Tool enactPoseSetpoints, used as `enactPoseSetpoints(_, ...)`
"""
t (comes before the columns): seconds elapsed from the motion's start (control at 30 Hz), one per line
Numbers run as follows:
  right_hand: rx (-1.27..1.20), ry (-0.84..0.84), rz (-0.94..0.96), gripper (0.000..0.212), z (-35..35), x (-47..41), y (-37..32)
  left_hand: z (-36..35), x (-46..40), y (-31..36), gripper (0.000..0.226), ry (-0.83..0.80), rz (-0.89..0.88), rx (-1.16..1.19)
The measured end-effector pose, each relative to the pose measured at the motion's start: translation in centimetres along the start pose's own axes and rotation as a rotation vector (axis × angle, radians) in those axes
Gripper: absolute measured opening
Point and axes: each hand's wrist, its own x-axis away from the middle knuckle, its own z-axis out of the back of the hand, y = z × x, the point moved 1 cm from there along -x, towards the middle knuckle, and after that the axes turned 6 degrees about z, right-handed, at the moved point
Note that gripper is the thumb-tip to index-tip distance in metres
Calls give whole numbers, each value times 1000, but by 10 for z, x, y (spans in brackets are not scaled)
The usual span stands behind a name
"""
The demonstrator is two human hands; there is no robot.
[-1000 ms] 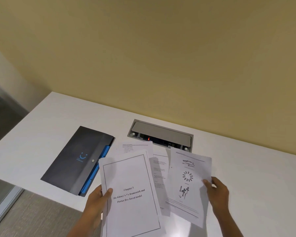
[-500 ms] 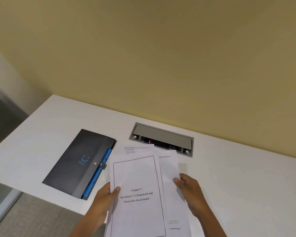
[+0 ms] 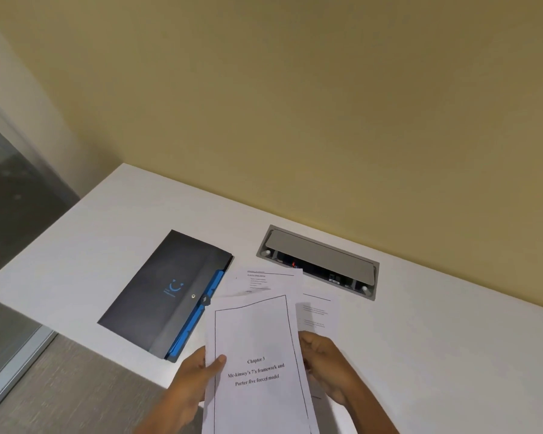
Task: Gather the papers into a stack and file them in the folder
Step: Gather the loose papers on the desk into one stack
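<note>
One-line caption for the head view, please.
Both hands, left and right, hold printed papers above a white desk beside a closed dark folder.

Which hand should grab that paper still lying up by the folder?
Probably the right hand: the left hand grips the Chapter 3 page, while the loose sheet lies beside the folder.

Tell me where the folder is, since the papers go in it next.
In the head view the dark folder lies closed on the white desk, left of the papers, beside the left hand.
</note>
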Motion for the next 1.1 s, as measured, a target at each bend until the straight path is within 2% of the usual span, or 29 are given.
enactPoseSetpoints(0.03, 33, 43, -13, 30, 5, -9, 0, 3, -1, -2, 24, 32, -11, -8)
enactPoseSetpoints(0.1, 201, 246, 20, 44, 25, -32, 5, 9, -4, -6, 24, 104, -36, 5)
enactPoseSetpoints(0.17, 611, 382, 105, 67, 51, -55, 11, 14, -4, -8, 21, 162, -54, 13)
enactPoseSetpoints(0.23, 978, 358, 100, 95, 78, -80, 21, 20, -3, -10, 20, 192, -62, -9)
enactPoseSetpoints(0.3, 1169, 308, 34, 126, 101, -98, 31, 27, -4, -12, 20, 210, -72, -25)
enactPoseSetpoints(0.4, 1359, 237, -46, 143, 120, -111, 42, 34, -7, -15, 30, 223, -58, 18)
enactPoseSetpoints(0.5, 1418, 203, -46, 141, 118, -109, 50, 37, -6, -15, 29, 221, -67, 68)
enactPoseSetpoints(0.63, 1400, 315, 15, 133, 108, -101, 58, 35, -1, -11, 29, 206, -71, 117)
enactPoseSetpoints(0.87, 1087, 573, 38, 106, 75, -74, 63, 28, 3, -3, 28, 151, -100, 115)
enactPoseSetpoints(1.0, 804, 687, -7, 85, 66, -59, 64, 25, 2, -3, 27, 113, -135, 130)
enactPoseSetpoints(1.1, 767, 754, -16, 64, 68, -45, 59, 26, -2, -4, 33, 92, -142, 137)
